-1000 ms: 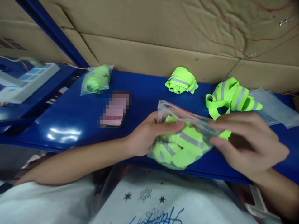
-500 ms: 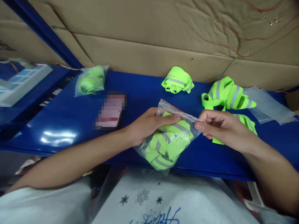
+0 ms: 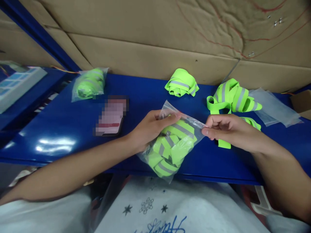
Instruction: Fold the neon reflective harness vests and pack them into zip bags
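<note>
A clear zip bag [image 3: 166, 176] hangs between my two hands over the front of the blue table. Inside it lies a bundled neon-yellow reflective strap [image 3: 183, 150] with grey stripes. My left hand [image 3: 152, 127] is closed on the bag's upper left, its thumb pressed near the zip edge. At the right end of that edge, my right hand [image 3: 223, 131] pinches the corner between thumb and fingers. Just behind the right hand sits a loose heap of the same strap [image 3: 233, 95], partly covered by the hand. A rolled strap [image 3: 181, 82] rests farther back, in the middle.
To the left, a bagged strap roll [image 3: 89, 84] lies behind a phone [image 3: 110, 116] with a blurred screen. Flat clear bags [image 3: 279, 108] are at the right, near a cardboard box [image 3: 301, 102]. Cardboard [image 3: 145, 55] lines the back of the blue table [image 3: 80, 123].
The left thumb has slid slightly left along the bag's top edge. The whole view has shifted a little; both hands keep their hold on the bag.
</note>
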{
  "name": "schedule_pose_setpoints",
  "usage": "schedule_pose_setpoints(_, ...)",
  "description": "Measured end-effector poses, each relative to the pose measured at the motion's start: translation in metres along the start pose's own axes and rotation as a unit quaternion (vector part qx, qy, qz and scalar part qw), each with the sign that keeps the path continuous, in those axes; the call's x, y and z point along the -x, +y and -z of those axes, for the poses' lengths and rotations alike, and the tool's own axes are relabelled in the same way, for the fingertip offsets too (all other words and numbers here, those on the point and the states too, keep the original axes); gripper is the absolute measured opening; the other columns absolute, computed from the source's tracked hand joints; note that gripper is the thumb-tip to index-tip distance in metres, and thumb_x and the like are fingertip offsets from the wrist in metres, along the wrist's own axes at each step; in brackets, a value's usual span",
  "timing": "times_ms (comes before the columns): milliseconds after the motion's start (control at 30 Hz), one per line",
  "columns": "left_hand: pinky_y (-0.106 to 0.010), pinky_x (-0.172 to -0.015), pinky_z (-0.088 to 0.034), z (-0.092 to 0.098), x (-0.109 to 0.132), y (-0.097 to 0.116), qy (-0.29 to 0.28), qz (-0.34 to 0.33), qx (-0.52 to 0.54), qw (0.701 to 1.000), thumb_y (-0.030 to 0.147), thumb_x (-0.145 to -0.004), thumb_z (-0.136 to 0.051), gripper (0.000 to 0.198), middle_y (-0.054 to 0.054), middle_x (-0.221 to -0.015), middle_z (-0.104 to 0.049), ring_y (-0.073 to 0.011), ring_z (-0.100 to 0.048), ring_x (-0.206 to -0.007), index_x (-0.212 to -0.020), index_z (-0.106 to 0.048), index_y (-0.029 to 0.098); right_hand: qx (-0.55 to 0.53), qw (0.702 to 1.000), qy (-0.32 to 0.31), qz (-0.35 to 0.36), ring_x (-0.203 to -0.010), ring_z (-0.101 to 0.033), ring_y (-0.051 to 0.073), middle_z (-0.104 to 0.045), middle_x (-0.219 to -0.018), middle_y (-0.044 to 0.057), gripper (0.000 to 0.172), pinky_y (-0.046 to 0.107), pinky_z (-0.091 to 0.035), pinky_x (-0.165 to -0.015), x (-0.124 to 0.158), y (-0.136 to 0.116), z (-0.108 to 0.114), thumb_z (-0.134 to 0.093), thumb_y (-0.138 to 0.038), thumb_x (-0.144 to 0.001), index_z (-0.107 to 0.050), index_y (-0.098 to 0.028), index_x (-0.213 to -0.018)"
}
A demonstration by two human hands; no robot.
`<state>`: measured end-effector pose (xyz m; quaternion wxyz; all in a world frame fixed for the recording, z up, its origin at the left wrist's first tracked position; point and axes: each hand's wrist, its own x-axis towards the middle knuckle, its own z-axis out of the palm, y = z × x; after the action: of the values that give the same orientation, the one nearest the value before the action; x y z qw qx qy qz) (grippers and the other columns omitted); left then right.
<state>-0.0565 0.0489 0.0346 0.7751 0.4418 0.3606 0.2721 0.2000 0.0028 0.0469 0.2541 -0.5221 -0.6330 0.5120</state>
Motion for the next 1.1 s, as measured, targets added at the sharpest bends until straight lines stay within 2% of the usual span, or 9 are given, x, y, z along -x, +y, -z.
schedule_pose_setpoints(267,-0.021,-0.062,-0.057,0.004,-0.001,-0.001,0.02,-0.029,-0.027,0.999,0.048,-0.081,-0.085,0.044,-0.007,-0.092,-0.079,-0.0155,-0.072,-0.071,-0.109,-0.078,0.015,-0.005,0.999,-0.021,-0.024,-0.059,-0.055,0.01,-0.062,-0.066,-0.002,0.038,0.022,-0.043,-0.054,-0.002,-0.002,0.006,-0.081,-0.053,-0.08,-0.066,-0.018,-0.077)
schedule_pose_setpoints(433,-0.026,-0.067,-0.062,0.005,-0.005,-0.005,0.002,0.014,0.029,0.999,0.048,-0.085,-0.08,0.042,-0.01,-0.1,-0.08,-0.0187,-0.075,-0.075,-0.111,-0.078,0.015,-0.012,1.0,-0.005,-0.028,-0.054,-0.043,0.007,-0.052,-0.06,-0.004,0.041,0.022,-0.031,-0.049,-0.003,-0.006,0.003,-0.082,-0.05,-0.078,-0.06,-0.018,-0.068)
schedule_pose_setpoints(533,-0.025,-0.065,-0.061,0.002,-0.004,-0.005,0.01,0.022,0.028,0.999,0.044,-0.087,-0.079,0.037,-0.009,-0.096,-0.08,-0.0177,-0.074,-0.071,-0.109,-0.079,0.015,-0.005,0.999,0.004,-0.032,-0.053,-0.036,0.006,-0.046,-0.057,-0.006,0.041,0.023,-0.026,-0.049,-0.004,-0.003,0.001,-0.081,-0.045,-0.08,-0.056,-0.018,-0.065)
schedule_pose_setpoints(633,-0.021,-0.061,-0.058,0.001,-0.001,-0.003,0.025,0.006,0.01,1.0,0.041,-0.085,-0.082,0.03,-0.006,-0.089,-0.08,-0.0157,-0.072,-0.069,-0.101,-0.08,0.016,-0.005,1.0,-0.02,-0.02,-0.058,-0.043,0.007,-0.052,-0.064,-0.005,0.031,0.023,-0.032,-0.052,-0.007,0.002,-0.001,-0.077,-0.044,-0.085,-0.064,-0.018,-0.077)
schedule_pose_setpoints(733,-0.02,-0.059,-0.057,0.001,0.001,-0.002,0.024,-0.006,-0.003,1.0,0.041,-0.086,-0.081,0.027,-0.004,-0.084,-0.079,-0.0145,-0.071,-0.067,-0.1,-0.081,0.017,-0.03,0.999,-0.032,-0.009,-0.063,-0.05,0.008,-0.058,-0.071,-0.003,0.029,0.023,-0.037,-0.055,-0.009,0.002,-0.005,-0.075,-0.046,-0.088,-0.068,-0.018,-0.089)
schedule_pose_setpoints(933,-0.018,-0.059,-0.055,0.0,0.002,-0.004,-0.005,-0.028,-0.031,0.999,0.039,-0.089,-0.078,0.026,-0.004,-0.079,-0.078,-0.012,-0.069,-0.065,-0.101,-0.082,0.017,-0.071,0.997,-0.008,0.02,-0.056,-0.043,0.005,-0.053,-0.063,-0.006,0.028,0.021,-0.032,-0.051,-0.008,-0.002,-0.014,-0.081,-0.037,-0.084,-0.064,-0.016,-0.078)
schedule_pose_setpoints(1100,-0.018,-0.059,-0.056,0.0,0.003,-0.005,-0.005,-0.02,-0.036,0.999,0.042,-0.089,-0.079,0.029,-0.004,-0.082,-0.078,-0.0124,-0.07,-0.066,-0.103,-0.081,0.017,-0.08,0.997,-0.015,-0.007,-0.054,-0.046,0.006,-0.054,-0.061,-0.005,0.031,0.02,-0.033,-0.049,-0.007,0.001,-0.014,-0.084,-0.04,-0.081,-0.063,-0.017,-0.077)
